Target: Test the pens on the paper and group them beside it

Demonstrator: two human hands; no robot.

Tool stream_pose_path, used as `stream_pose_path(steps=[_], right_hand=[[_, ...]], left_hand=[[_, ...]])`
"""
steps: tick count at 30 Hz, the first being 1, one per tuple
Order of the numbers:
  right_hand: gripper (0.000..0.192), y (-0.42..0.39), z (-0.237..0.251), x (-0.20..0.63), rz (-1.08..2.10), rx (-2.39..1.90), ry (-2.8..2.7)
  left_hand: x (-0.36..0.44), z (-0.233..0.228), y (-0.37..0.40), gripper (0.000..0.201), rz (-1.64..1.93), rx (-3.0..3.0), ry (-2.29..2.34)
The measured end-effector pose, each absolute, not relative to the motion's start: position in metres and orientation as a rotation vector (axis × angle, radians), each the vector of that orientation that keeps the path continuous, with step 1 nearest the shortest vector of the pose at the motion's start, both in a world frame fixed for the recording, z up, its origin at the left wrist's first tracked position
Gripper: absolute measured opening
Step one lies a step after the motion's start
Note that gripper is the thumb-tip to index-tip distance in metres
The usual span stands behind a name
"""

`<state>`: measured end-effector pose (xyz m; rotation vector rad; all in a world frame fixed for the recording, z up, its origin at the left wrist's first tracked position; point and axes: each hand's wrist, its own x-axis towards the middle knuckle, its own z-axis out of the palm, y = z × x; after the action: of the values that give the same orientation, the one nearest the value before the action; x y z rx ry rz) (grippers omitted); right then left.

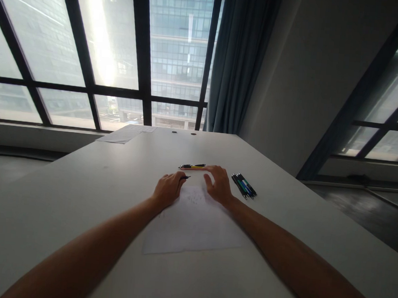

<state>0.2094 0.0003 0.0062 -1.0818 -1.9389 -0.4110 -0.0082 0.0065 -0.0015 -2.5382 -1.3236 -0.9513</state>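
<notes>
My left hand (pixel 167 189) is closed around a dark pen (pixel 185 177) whose tip points right over a white sheet of paper (pixel 193 224) with faint pencil marks. My right hand (pixel 218 183) rests on the sheet's far right part, fingers spread, its fingertips reaching an orange-yellow pen (pixel 193 167) that lies just beyond the paper. Both forearms stretch out over the white table (pixel 78 194).
A bunch of several dark, blue and green pens (pixel 244 186) lies to the right of my right hand. Other sheets of paper (pixel 126 133) lie at the table's far left edge. Beyond it are large windows and a blue curtain (pixel 238 60).
</notes>
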Motion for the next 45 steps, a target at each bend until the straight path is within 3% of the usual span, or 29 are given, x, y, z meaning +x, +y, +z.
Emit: stream_pose_path(steps=[6,18,29,45], right_hand=[[0.018,0.015,0.006,0.238,-0.498,-1.45,-1.874],[0.015,0.017,-0.005,0.235,-0.383,-1.693,-1.993],[0.006,-0.001,0.003,0.21,-0.383,-1.133,-2.113],[0.006,-0.004,0.003,0.203,-0.396,-1.028,-2.197]], left_hand=[[-0.008,-0.003,0.008,0.016,-0.912,-2.578,-1.31],[-0.008,-0.002,0.007,0.018,-0.755,-2.681,-1.313],[-0.008,-0.003,0.008,0.019,-0.754,-2.665,-1.316],[-0.008,-0.003,0.008,0.019,-0.726,-2.669,-1.314]])
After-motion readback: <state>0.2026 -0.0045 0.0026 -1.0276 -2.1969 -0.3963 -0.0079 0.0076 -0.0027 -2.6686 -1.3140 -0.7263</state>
